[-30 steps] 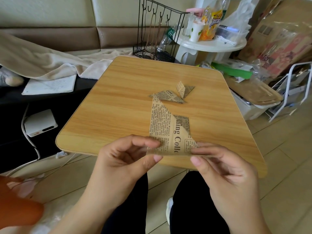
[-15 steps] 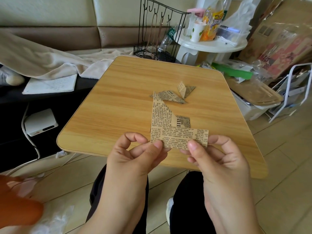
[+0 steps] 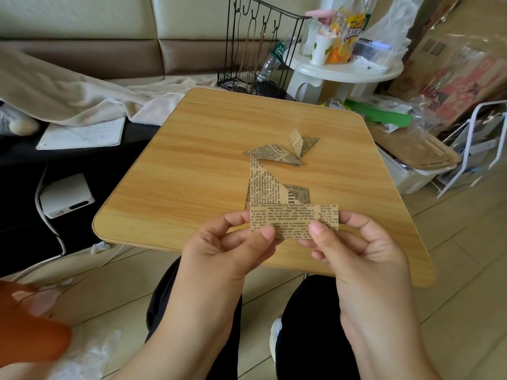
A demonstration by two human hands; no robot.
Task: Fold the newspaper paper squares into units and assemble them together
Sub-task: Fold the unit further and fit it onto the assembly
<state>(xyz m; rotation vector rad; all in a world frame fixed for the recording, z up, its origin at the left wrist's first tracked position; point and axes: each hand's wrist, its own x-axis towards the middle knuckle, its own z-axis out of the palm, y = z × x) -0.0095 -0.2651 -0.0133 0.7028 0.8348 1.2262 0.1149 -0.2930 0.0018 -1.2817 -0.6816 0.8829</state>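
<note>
I hold a newspaper-print paper strip (image 3: 293, 219), folded into a long rectangle, above the near edge of the wooden table (image 3: 192, 174). My left hand (image 3: 233, 250) pinches its left end between thumb and fingers. My right hand (image 3: 354, 248) pinches its right end the same way. Behind the strip a partly folded newspaper piece (image 3: 263, 187) lies flat on the table. Farther back rest two folded units: a flat pointed unit (image 3: 274, 154) and a small upright-flapped unit (image 3: 301, 141).
A black wire rack (image 3: 255, 64) stands beyond the table's far edge. A white round side table (image 3: 343, 72) with bottles and a cup is at the back right. Boxes, a white bin and a metal frame crowd the right. A blanket and a notebook lie at the left.
The paper in my hands went from a tall sheet lying toward the table to a strip folded in half, held up level. Both hands shifted slightly apart along its ends.
</note>
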